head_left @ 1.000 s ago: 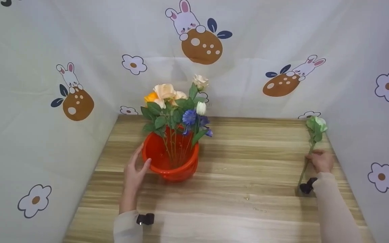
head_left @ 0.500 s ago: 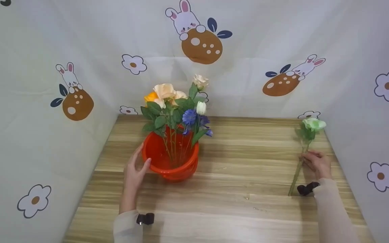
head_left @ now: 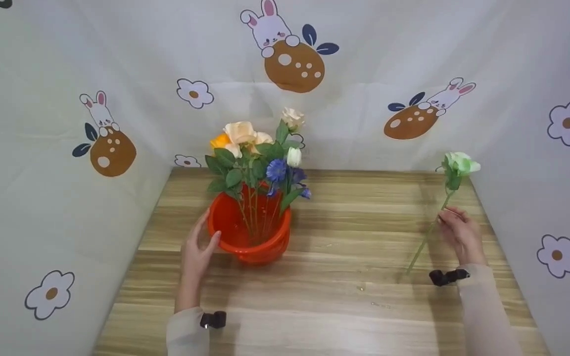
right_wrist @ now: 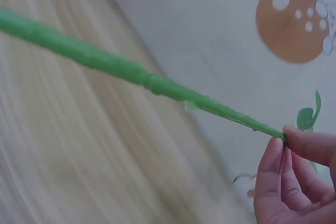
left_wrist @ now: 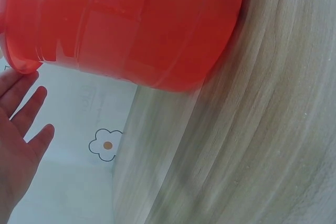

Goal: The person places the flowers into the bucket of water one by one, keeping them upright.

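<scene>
A red bucket [head_left: 250, 258] stands on the wooden table, holding several upright flowers: peach roses [head_left: 240, 132], a white tulip [head_left: 294, 157] and blue blossoms [head_left: 276, 170]. My left hand [head_left: 198, 254] rests against the bucket's left rim, thumb toward the front, fingers spread and fairly straight. In the left wrist view, fingertips [left_wrist: 32, 75] touch the rim's edge. Over at the right, my right hand [head_left: 461, 232] pinches the stem of a pale green rose [head_left: 459, 164] between thumb and fingers. Its bloom points away and the stem [right_wrist: 126, 69] slants down toward the left.
The table [head_left: 344, 316] runs back to a fabric wall [head_left: 364, 64] printed with rabbits and flowers, with fabric on both sides too. Small clear wet-looking specks [head_left: 360, 289] lie right of the bucket. Each wrist wears a black camera [head_left: 214, 319].
My right hand has lifted the pale green rose off the table and shifted slightly left, the stem's lower end swinging left. The left hand and bucket stay put.
</scene>
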